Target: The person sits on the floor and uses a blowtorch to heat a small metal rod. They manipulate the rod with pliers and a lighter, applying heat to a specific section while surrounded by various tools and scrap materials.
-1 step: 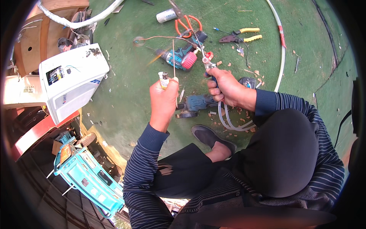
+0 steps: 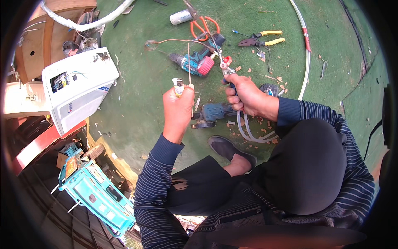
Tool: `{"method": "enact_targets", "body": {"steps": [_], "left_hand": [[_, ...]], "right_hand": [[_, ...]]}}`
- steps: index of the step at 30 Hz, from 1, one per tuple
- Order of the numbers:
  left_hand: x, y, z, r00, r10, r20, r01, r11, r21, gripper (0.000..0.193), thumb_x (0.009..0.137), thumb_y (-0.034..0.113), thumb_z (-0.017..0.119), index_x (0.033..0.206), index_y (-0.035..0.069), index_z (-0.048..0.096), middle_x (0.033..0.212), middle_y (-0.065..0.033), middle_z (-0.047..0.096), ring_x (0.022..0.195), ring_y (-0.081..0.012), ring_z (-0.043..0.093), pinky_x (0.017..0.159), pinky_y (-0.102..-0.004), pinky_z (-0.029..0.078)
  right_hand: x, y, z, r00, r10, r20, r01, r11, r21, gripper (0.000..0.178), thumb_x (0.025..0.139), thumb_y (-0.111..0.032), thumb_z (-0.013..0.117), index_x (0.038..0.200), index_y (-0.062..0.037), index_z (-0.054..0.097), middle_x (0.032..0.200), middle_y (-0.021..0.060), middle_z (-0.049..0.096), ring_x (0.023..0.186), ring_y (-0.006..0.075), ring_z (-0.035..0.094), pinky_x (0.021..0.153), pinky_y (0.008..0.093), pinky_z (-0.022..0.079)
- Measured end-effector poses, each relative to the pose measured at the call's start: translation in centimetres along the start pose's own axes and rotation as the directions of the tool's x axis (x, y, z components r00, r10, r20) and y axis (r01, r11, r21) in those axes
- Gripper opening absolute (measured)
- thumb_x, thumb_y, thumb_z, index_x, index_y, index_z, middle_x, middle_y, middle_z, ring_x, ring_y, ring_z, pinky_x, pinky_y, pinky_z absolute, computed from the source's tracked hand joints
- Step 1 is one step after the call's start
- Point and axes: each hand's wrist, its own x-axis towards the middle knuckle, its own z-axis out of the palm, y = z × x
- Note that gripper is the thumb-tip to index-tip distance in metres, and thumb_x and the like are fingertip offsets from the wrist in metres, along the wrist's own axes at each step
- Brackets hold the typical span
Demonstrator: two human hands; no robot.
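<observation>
My left hand [image 2: 178, 108] is closed around a small white lighter [image 2: 178, 86] and a thin straight rod [image 2: 189, 62] that points away from me. My right hand [image 2: 248, 94] grips a gas torch [image 2: 225, 68] with a red knob and metal valve body; clear twin hoses [image 2: 247, 128] trail from below that hand. Just beyond the hands lies a teal cordless drill [image 2: 186, 61], partly behind a red round-capped part [image 2: 205, 65]. A thin copper tube [image 2: 178, 40] with a coiled end stretches over the floor. Beneath and between my hands rests a blue angle grinder [image 2: 215, 112].
Orange-handled scissors [image 2: 206, 28], a white can [image 2: 181, 17] and yellow-handled pliers [image 2: 271, 37] lie on the green floor [image 2: 141, 83]. A white appliance casing [image 2: 83, 89] stands at left, a turquoise vehicle [image 2: 99, 195] below it. A pale hose [image 2: 307, 58] curves at right.
An orange-yellow streak beside the drill's bit shows in the earlier frame and is gone now. Both hands hold the same positions.
</observation>
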Motion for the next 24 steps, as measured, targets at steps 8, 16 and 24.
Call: {"method": "enact_targets", "body": {"steps": [8, 16, 24], "left_hand": [[0.27, 0.16, 0.28, 1.000, -0.005, -0.009, 0.005, 1.000, 0.014, 0.018, 0.100, 0.020, 0.067, 0.087, 0.013, 0.056, 0.067, 0.0061, 0.051, 0.051, -0.0032, 0.044, 0.043, -0.0225, 0.032], [0.59, 0.02, 0.48, 1.000, -0.011, -0.005, 0.011, 0.999, 0.032, 0.018, 0.100, 0.021, 0.067, 0.087, 0.014, 0.056, 0.066, 0.0070, 0.050, 0.050, -0.0029, 0.044, 0.043, -0.0224, 0.032], [0.58, 0.55, 0.64, 1.000, -0.022, -0.008, 0.022, 1.000, 0.009, 0.018, 0.099, 0.021, 0.067, 0.087, 0.015, 0.055, 0.068, 0.0076, 0.050, 0.050, -0.0024, 0.042, 0.042, -0.0225, 0.030]], "right_hand": [[-0.01, -0.13, 0.08, 1.000, 0.009, 0.026, -0.009, 1.000, 0.010, 0.021, 0.103, -0.033, 0.053, 0.109, -0.0130, 0.049, 0.070, -0.0064, 0.038, 0.053, 0.0059, 0.030, 0.044, 0.0241, 0.020], [-0.11, -0.15, 0.01, 0.999, 0.004, 0.034, -0.005, 1.000, 0.017, 0.021, 0.103, -0.033, 0.054, 0.108, -0.0131, 0.048, 0.072, -0.0065, 0.039, 0.054, 0.0055, 0.030, 0.044, 0.0235, 0.020], [0.00, -0.18, 0.18, 1.000, -0.003, 0.028, 0.002, 1.000, 0.029, 0.018, 0.104, -0.031, 0.052, 0.099, -0.0146, 0.048, 0.070, -0.0063, 0.038, 0.052, 0.0052, 0.030, 0.041, 0.0236, 0.019]]}}
